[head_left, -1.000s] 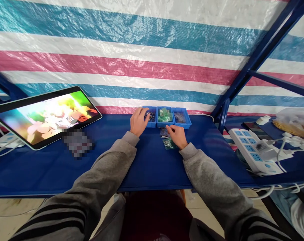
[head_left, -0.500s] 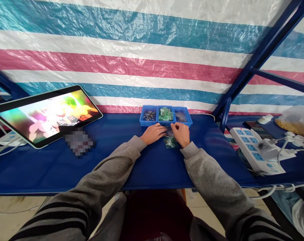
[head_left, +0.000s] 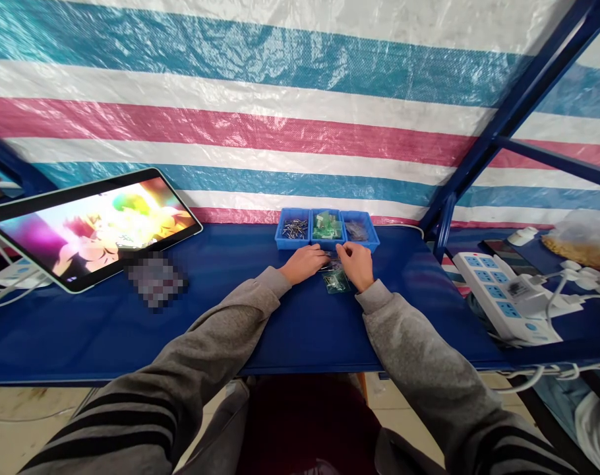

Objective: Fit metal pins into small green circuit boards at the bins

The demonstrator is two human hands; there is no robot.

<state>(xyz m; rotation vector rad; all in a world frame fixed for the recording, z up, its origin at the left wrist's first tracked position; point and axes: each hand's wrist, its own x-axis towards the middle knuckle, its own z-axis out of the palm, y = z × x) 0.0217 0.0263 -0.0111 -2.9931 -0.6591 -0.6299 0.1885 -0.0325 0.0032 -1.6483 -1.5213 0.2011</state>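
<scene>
My left hand [head_left: 304, 264] is at the front of the blue bins, its fingers bent and closed over something too small to make out. Opposite it, my right hand [head_left: 357, 265] has thumb and forefinger pinched together; what they hold, if anything, is hidden. Between the hands lie small, shiny, partly clear pieces [head_left: 331, 263]. Just below them, a small green see-through packet [head_left: 336, 282] rests on the blue table. Behind the hands, the left bin [head_left: 293, 244] contains thin metal pieces, the middle bin [head_left: 327, 241] green packets, and the right bin [head_left: 374, 240] greyish clear pieces.
A lit tablet-like screen [head_left: 97, 224] leans at the left, with a blurred-out patch [head_left: 156, 280] beside it. On the right are a white power strip [head_left: 495, 290] with plugs and cables, a blue metal frame [head_left: 498, 132] and a clear bag [head_left: 587, 234]. Striped sheeting [head_left: 260, 125] hangs behind.
My left hand's fingers have drawn in and curled more, with the hand lifted slightly. My right hand stays nearly in place. The picture on the screen differs.
</scene>
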